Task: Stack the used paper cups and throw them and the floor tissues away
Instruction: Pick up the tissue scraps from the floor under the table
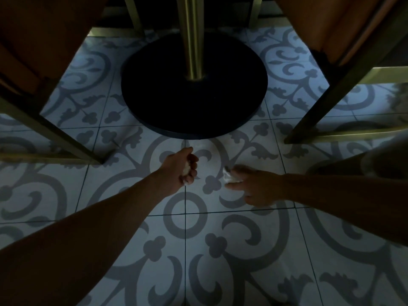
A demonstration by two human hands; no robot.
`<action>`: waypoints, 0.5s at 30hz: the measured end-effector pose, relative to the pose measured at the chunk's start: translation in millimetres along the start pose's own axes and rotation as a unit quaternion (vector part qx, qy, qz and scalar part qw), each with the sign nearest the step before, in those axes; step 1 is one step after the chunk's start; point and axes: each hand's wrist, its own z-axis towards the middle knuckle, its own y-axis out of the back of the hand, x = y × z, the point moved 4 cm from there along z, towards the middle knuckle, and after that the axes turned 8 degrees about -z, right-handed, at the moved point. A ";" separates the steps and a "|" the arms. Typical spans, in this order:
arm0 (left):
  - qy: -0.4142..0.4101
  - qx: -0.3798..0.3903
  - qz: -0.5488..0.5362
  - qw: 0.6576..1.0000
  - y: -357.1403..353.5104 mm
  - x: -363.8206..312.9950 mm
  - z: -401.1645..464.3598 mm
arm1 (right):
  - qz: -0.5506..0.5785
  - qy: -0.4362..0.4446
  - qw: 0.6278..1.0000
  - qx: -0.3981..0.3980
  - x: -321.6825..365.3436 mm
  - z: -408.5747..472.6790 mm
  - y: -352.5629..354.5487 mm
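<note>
- Now my left hand (pixel 185 166) is fisted round one crumpled tissue (pixel 186 170); keep it balled tight.
- My right hand (pixel 254 186) fingers (pixel 235 185) pinch a second tissue (pixel 228 176) at the tiled floor (pixel 132 228); gather it fully before lifting.

Dim, bluish, underexposed. Faint cool sheen on the floor tiles (pixel 198 250); table base (pixel 194 93) and chair seats nearly black. Motion blur on the right hand (pixel 254 186). Wide-angle bending of chair legs (pixel 331 96) toward the edges.
</note>
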 end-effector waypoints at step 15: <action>-0.004 0.055 -0.047 0.997 -24.8 -13.4 -23.5 | 0.083 -0.065 0.994 0.004 -3.5 -9.5 18.6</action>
